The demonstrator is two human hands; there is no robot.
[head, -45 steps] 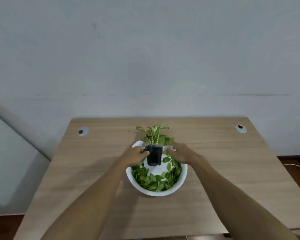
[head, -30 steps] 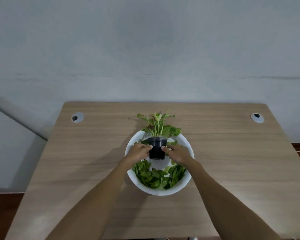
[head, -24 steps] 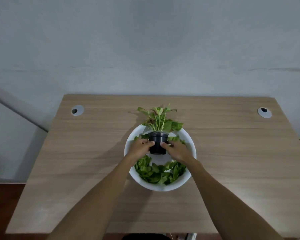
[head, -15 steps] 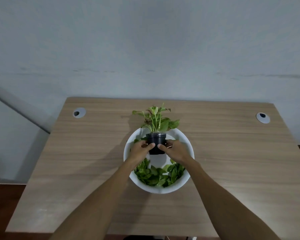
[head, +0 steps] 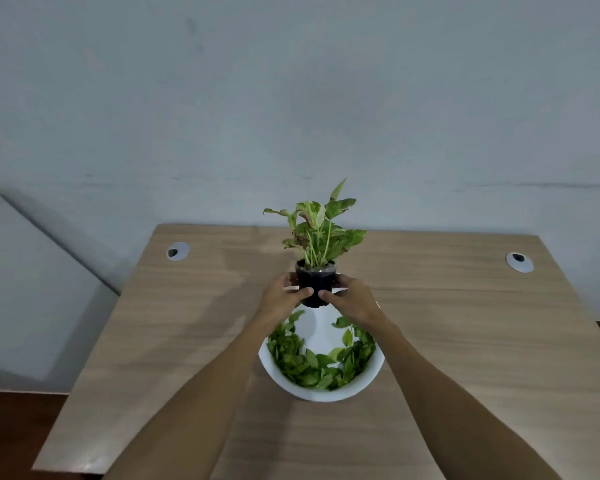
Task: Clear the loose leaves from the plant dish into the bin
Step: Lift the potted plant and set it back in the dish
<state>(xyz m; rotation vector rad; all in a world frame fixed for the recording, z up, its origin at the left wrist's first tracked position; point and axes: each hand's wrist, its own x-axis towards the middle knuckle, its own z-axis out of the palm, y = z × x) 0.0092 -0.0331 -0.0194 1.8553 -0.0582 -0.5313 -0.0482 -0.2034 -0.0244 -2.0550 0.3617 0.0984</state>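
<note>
A small, round, glossy black plastic plant pot (head: 315, 284) is gripped between both hands, upright, above the far rim of the dish. The left hand (head: 282, 299) curls round its left side with the thumb across the front; the right hand (head: 351, 299) curls round the right side in the same way, the two thumbs nearly meeting on the front of the pot. From the pot rises a small plant with thin pale stems and broad, pointed, green-and-cream variegated leaves (head: 317, 223), a few edged in reddish brown.

Below and nearer the camera sits a wide, smooth, white round dish (head: 326, 393) on the counter. Loose green leaves (head: 309, 363), small, oval and matte, lie in a crescent along its near inner wall and up both sides, leaving the white middle bare. Both forearms cross over the dish's edges, hiding part of its rim.

The counter (head: 465, 341) is a light wood-grain laminate with straight horizontal streaks and a squared edge. Two round grey cable grommets are set into its far corners, one on the left (head: 177, 251) and one on the right (head: 519, 262). Behind it stands a plain, pale blue-grey painted wall (head: 291, 98) with faint scuffs. Dark reddish-brown floor (head: 18, 434) shows at the lower left.
</note>
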